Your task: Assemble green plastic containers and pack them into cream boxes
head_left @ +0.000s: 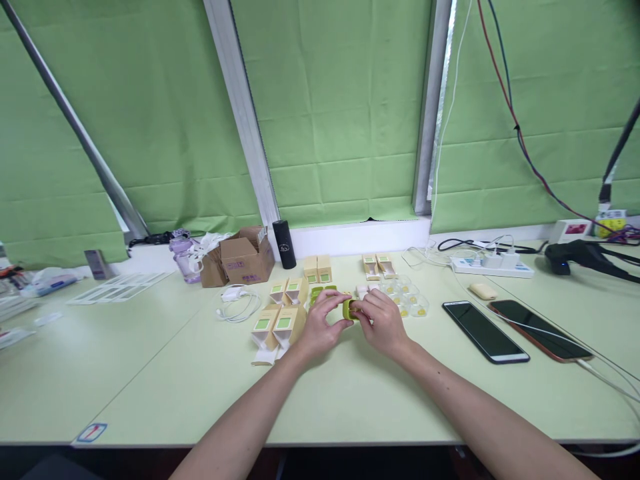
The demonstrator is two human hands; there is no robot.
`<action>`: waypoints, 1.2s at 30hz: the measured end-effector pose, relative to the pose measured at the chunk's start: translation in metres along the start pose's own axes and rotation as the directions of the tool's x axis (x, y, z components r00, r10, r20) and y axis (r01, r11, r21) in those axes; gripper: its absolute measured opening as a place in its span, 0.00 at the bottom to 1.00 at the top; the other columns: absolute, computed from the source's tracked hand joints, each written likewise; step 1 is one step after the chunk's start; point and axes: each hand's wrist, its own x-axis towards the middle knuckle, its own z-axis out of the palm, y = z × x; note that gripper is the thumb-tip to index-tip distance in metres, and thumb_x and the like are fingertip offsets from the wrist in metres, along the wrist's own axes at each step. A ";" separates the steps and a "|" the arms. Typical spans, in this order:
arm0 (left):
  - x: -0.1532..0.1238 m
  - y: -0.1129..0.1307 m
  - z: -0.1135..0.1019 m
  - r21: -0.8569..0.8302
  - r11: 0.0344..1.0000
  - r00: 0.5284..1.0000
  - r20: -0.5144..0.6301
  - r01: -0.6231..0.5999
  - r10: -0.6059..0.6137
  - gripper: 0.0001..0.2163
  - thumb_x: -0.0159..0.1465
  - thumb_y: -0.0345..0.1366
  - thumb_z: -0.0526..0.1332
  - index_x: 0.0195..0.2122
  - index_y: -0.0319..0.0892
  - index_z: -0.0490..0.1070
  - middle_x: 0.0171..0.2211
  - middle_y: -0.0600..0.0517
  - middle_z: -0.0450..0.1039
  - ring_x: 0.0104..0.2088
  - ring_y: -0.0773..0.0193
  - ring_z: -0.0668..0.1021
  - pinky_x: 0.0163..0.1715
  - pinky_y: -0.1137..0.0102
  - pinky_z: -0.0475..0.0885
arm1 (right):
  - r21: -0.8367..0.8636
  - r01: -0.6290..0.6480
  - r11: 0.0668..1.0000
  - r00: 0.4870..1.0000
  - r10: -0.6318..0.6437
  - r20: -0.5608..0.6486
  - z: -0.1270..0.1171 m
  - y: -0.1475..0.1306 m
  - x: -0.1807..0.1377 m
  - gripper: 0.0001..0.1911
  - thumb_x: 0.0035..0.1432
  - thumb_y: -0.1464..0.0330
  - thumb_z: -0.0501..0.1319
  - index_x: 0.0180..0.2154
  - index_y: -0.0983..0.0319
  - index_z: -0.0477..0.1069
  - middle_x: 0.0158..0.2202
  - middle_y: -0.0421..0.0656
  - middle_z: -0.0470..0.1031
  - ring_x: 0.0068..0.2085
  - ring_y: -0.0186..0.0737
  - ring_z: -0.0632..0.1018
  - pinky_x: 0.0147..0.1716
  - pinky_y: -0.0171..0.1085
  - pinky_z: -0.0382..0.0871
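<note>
Above the table's middle, my left hand [323, 325] grips a small olive-green case [348, 309] between thumb and fingers, its opening turned to the right. My right hand [384, 321] meets it from the right, fingertips pinched together at the opening; whatever they hold is hidden. Just behind my left hand lie more small green cases [324, 291]. Small white pieces [367, 291] are partly covered by my right hand. Beside that hand sits a clear plastic tray of round cups [406, 297] with yellow bits inside. To the left stand several cream boxes with green windows [283, 323], flaps open at the front.
More small boxes [317, 269] stand farther back, with two others [379, 267] to their right. A cardboard carton [247, 257], a black cylinder [284, 245] and a purple bottle [186, 260] line the back left. Two phones [484, 331], cables and a power strip [493, 267] occupy the right.
</note>
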 end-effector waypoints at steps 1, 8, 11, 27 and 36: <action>0.000 -0.001 0.000 0.005 1.000 1.000 0.004 -0.002 0.002 0.22 0.60 0.27 0.72 0.55 0.48 0.80 0.52 0.45 0.73 0.56 0.52 0.76 0.60 0.53 0.73 | 0.002 0.000 1.000 1.000 0.000 0.003 0.000 0.000 0.000 0.10 0.68 0.76 0.59 0.37 0.59 0.76 0.27 0.42 0.72 0.33 0.43 0.68 0.31 0.41 0.60; 0.001 -0.004 -0.001 0.024 0.999 0.999 0.008 -0.033 0.033 0.22 0.61 0.28 0.72 0.56 0.49 0.80 0.52 0.45 0.73 0.57 0.52 0.76 0.60 0.52 0.74 | 0.045 -0.010 0.999 0.999 0.008 0.039 -0.002 0.003 0.002 0.09 0.69 0.75 0.59 0.39 0.58 0.77 0.28 0.42 0.74 0.33 0.43 0.71 0.33 0.41 0.62; 0.003 -0.004 -0.003 0.044 0.998 0.999 0.015 -0.038 0.037 0.22 0.61 0.28 0.72 0.56 0.49 0.79 0.52 0.45 0.74 0.57 0.51 0.76 0.60 0.51 0.74 | 0.085 0.005 0.996 0.998 -0.010 0.063 -0.006 0.003 0.004 0.09 0.69 0.74 0.59 0.42 0.58 0.77 0.29 0.43 0.76 0.34 0.44 0.72 0.34 0.42 0.64; 0.001 -0.007 -0.005 0.250 0.958 0.990 -0.002 -0.137 0.142 0.21 0.64 0.33 0.72 0.59 0.46 0.77 0.51 0.42 0.77 0.57 0.47 0.75 0.57 0.48 0.77 | 0.123 -0.064 0.990 0.988 0.046 0.147 -0.005 -0.001 -0.001 0.33 0.62 0.78 0.59 0.66 0.55 0.64 0.58 0.52 0.75 0.57 0.55 0.78 0.54 0.56 0.79; 0.000 0.003 -0.006 0.179 0.982 0.997 -0.031 -0.060 0.066 0.23 0.66 0.37 0.69 0.63 0.47 0.72 0.56 0.43 0.72 0.54 0.53 0.78 0.54 0.56 0.78 | 0.185 -0.133 0.974 0.988 0.115 0.107 0.001 0.002 -0.006 0.35 0.61 0.80 0.58 0.67 0.54 0.64 0.59 0.52 0.74 0.59 0.55 0.76 0.55 0.58 0.80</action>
